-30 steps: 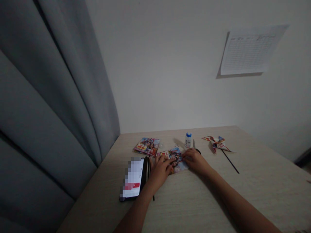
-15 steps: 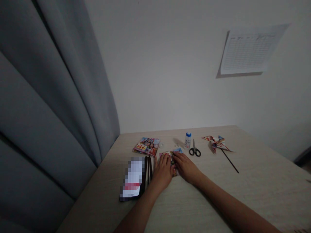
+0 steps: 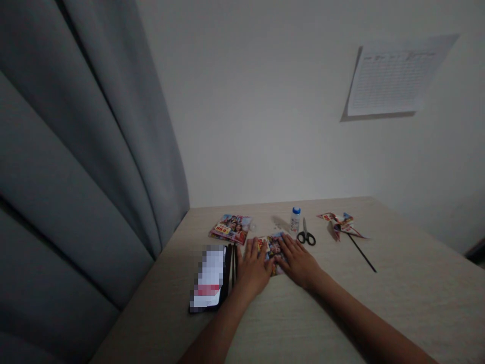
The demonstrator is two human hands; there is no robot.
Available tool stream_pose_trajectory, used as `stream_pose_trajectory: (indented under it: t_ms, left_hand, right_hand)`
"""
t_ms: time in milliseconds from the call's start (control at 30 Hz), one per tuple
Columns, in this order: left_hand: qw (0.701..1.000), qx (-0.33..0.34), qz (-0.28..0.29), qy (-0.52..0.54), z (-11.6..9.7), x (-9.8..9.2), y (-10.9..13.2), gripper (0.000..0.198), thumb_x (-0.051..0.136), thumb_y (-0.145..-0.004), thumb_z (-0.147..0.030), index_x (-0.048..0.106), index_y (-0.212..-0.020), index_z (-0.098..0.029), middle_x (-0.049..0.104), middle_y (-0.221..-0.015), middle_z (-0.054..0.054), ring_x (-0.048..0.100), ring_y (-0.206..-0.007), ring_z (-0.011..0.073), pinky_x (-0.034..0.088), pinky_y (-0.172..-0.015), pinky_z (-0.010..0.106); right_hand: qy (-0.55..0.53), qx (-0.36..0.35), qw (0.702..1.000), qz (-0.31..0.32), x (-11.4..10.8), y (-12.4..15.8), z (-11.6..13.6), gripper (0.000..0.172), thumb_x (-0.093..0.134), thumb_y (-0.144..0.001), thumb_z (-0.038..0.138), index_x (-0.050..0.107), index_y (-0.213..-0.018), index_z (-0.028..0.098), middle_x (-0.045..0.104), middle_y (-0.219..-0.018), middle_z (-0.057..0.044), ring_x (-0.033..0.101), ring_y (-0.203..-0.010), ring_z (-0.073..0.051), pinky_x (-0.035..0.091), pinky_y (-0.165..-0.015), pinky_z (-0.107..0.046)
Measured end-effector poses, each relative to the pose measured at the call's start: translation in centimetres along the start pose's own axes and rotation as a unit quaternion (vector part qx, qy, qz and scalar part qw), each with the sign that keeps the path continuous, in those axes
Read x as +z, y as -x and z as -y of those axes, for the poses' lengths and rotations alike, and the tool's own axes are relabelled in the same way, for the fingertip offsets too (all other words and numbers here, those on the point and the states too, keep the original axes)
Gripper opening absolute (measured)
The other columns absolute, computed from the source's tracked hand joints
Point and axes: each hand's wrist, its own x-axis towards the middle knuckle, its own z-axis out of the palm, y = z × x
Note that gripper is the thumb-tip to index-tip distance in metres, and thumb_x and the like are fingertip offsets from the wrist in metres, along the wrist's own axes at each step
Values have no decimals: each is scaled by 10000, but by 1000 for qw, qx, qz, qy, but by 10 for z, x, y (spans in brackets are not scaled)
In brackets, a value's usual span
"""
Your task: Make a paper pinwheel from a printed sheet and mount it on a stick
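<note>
I have my left hand (image 3: 253,270) and right hand (image 3: 299,262) pressed flat, fingers spread, on a small colourful printed paper sheet (image 3: 273,248) lying on the pale wooden table (image 3: 397,298). Black-handled scissors (image 3: 306,235) lie at two o'clock from it; a dark phone (image 3: 209,278) lies at eight o'clock.

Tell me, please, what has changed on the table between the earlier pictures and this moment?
The right hand drew back from the scissors, which it hid a second ago, onto the printed paper. Both hands now press it flat, the left hand beside the right, and less of the paper shows. The phone, glue bottle, paper pinwheel and second printed sheet stayed in place.
</note>
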Motion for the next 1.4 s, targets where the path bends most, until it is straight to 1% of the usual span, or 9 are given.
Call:
stream_pose_trajectory:
  t_ms: [267,333,433,533,700,900,1100,1233,1400]
  left_hand:
    - [1000,-6,2,-7,10,4,-1,657,292,-979,-591,400,-1518,-232,288,-1618,137,184,-1517,319,71,-1181,665]
    - [1000,-5,-1,-9,10,2,-1,652,305,-980,-585,418,-1508,-220,306,-1611,143,193,-1513,325,70,-1182,665]
    - [1000,-3,-20,-8,8,-4,-1,619,340,-986,-553,463,-1478,-198,364,-1582,162,218,-1503,336,73,-1181,673]
    - [999,7,-42,3,3,-9,-4,536,386,-995,-466,508,-1437,-187,434,-1544,150,275,-1480,327,113,-1195,652]
    - [998,28,-50,17,-9,-8,-7,476,403,-993,-305,503,-1431,-150,456,-1533,131,346,-1452,293,139,-1221,612]
    - [998,50,-9,29,-12,-1,-2,539,297,-1028,-387,411,-1502,-158,383,-1580,92,270,-1494,257,153,-1223,604]
    - [999,32,14,13,-11,-6,-1,578,251,-1027,-467,378,-1526,-204,332,-1604,77,232,-1508,267,145,-1211,621]
    - [999,20,20,23,-11,-9,-1,596,240,-1020,-501,366,-1532,-224,324,-1608,74,230,-1508,270,93,-1205,643]
    - [999,-16,33,22,-10,-7,-1,639,258,-999,-546,347,-1544,-225,277,-1624,94,204,-1513,302,65,-1195,657]
  right_hand:
    - [-14,20,999,23,-5,1,1,678,423,-983,523,425,-1482,64,402,-1539,-213,356,-1457,-309,333,-1184,-502]
    - [-13,26,999,29,-9,-2,1,610,441,-984,443,462,-1457,59,427,-1523,-219,397,-1433,-316,352,-1173,-502]
    - [-6,34,999,30,-17,-8,0,465,439,-951,218,566,-1369,59,544,-1430,-227,516,-1341,-313,398,-1146,-490]
    - [-13,23,1000,5,-23,-13,1,432,451,-920,144,617,-1315,87,611,-1359,-208,539,-1304,-311,424,-1129,-476]
    - [-60,-39,997,-8,-20,-14,11,461,460,-928,156,551,-1379,119,574,-1402,-163,485,-1340,-278,405,-1153,-459]
    - [-73,-67,994,41,-10,-9,13,530,419,-937,162,451,-1462,95,493,-1494,-169,446,-1395,-255,385,-1169,-457]
    - [-26,-55,996,62,-16,-6,14,532,358,-985,215,383,-1514,162,418,-1559,-105,394,-1439,-231,318,-1194,-491]
    - [-1,-29,998,56,-17,-4,14,514,331,-1021,303,381,-1519,187,380,-1577,-87,372,-1452,-234,289,-1201,-488]
    - [37,46,997,55,-16,-2,14,599,361,-1009,415,392,-1505,81,360,-1572,-162,339,-1468,-274,284,-1201,-468]
